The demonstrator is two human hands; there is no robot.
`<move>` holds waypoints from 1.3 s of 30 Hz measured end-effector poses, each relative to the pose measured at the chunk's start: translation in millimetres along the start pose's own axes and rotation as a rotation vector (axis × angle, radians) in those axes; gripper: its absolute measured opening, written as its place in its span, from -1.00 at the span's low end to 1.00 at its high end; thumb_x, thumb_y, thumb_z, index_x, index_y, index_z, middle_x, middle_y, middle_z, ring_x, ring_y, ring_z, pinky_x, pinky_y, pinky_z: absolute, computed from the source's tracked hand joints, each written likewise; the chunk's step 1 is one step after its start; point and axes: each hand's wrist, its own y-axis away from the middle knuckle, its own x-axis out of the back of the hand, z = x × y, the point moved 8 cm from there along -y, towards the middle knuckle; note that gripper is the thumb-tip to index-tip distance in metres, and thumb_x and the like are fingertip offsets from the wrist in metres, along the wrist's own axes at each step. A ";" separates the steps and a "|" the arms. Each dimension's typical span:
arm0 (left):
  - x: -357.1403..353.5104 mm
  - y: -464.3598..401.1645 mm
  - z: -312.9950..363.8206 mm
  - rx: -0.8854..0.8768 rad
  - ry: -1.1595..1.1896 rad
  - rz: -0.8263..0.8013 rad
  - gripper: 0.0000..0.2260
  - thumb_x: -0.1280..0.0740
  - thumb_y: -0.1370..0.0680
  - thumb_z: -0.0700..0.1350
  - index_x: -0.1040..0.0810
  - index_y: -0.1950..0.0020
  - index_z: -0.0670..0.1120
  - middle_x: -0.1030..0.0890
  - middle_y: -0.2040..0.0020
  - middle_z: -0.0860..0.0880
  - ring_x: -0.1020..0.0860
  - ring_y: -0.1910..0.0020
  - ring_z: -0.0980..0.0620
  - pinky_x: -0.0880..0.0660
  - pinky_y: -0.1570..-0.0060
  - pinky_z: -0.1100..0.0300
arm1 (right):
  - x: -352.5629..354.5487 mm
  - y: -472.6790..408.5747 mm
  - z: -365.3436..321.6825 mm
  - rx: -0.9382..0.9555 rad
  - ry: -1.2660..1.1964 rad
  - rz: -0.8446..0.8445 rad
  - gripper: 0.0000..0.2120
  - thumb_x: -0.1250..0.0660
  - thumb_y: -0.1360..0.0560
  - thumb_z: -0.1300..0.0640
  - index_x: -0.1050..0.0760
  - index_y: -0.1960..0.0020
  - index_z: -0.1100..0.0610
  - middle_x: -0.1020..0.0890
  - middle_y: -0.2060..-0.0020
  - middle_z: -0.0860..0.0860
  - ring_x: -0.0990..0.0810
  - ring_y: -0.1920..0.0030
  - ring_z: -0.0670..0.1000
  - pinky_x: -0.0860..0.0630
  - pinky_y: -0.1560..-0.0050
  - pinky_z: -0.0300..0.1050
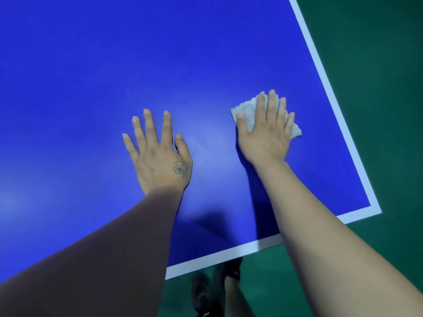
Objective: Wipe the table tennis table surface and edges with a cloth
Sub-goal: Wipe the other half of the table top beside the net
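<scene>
Here, a person's right hand [266,131] presses a pale grey cloth [248,110] flat against the blue table tennis surface [160,53], fingers [272,104] straight and spread over it, near the right-hand white edge line [325,78] and the near right corner. The left hand [158,154] (a small flower tattoo by the thumb, a dark sleeve [103,252] to the wrist) lies palm-down on the bare blue to the left, fingers outstretched, grasping nothing. Green floor [377,65] borders the surface; dark shoes [206,294] show below the near edge.

Sports hall: blue table tennis table [160,53] on green court flooring [377,65].
</scene>
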 end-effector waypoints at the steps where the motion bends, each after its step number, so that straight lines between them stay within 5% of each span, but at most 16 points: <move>1: -0.2 -0.2 -0.2 0.001 -0.002 -0.001 -0.45 0.08 -0.75 0.16 -0.08 -0.76 0.11 0.00 -0.77 -0.06 0.10 -0.75 -0.14 0.13 -0.68 -0.26 | -1.2 5.1 -9.1 0.032 0.002 -0.007 -0.26 0.11 -0.68 -0.31 0.04 -0.74 0.05 0.06 -0.73 0.01 0.14 -0.72 0.11 0.18 -0.68 0.23; 10: -1.1 -0.1 1.3 0.003 0.002 -0.011 -0.44 0.07 -0.75 0.15 -0.08 -0.76 0.10 -0.01 -0.77 -0.07 0.09 -0.75 -0.15 0.13 -0.68 -0.27 | -9.9 148.6 -22.3 0.311 0.013 -0.082 -0.33 -0.05 -0.72 -0.25 -0.02 -0.74 -0.02 0.01 -0.73 -0.06 0.11 -0.72 0.04 0.04 -0.68 0.20; 17: -1.1 -1.0 2.0 -0.001 -0.010 -0.025 -0.43 0.10 -0.74 0.16 -0.05 -0.76 0.10 0.02 -0.77 -0.07 0.11 -0.75 -0.16 0.13 -0.68 -0.27 | 12.2 157.6 79.7 0.123 0.045 -0.075 -0.31 -0.02 -0.70 -0.28 0.02 -0.74 -0.03 0.04 -0.73 -0.10 0.14 -0.72 -0.01 0.06 -0.69 0.24; 23: -1.5 -0.5 2.3 -0.004 -0.022 -0.022 -0.43 0.10 -0.73 0.16 -0.06 -0.76 0.11 0.01 -0.77 -0.07 0.10 -0.75 -0.15 0.14 -0.68 -0.27 | 4.1 104.2 68.0 -0.097 0.023 0.007 -0.28 0.08 -0.69 -0.30 0.04 -0.74 0.04 0.04 -0.73 -0.01 0.14 -0.72 0.09 0.13 -0.67 0.28; 31: 0.2 -0.7 1.8 -0.010 -0.005 -0.014 -0.43 0.07 -0.73 0.17 -0.10 -0.76 0.10 -0.02 -0.77 -0.08 0.09 -0.75 -0.15 0.14 -0.68 -0.26 | -6.7 157.3 -7.5 0.204 -0.054 0.001 -0.30 -0.06 -0.70 -0.26 -0.04 -0.73 0.03 0.00 -0.73 -0.04 0.12 -0.72 0.05 0.09 -0.68 0.23; 39: 0.3 0.8 7.2 -0.012 -0.073 -0.051 -0.46 0.07 -0.76 0.12 -0.08 -0.76 0.06 -0.01 -0.76 -0.12 0.09 -0.74 -0.19 0.14 -0.67 -0.32 | 11.3 182.4 102.7 0.096 0.026 -0.030 -0.34 0.08 -0.72 -0.28 0.06 -0.74 -0.06 0.08 -0.73 -0.10 0.19 -0.71 -0.01 0.09 -0.69 0.21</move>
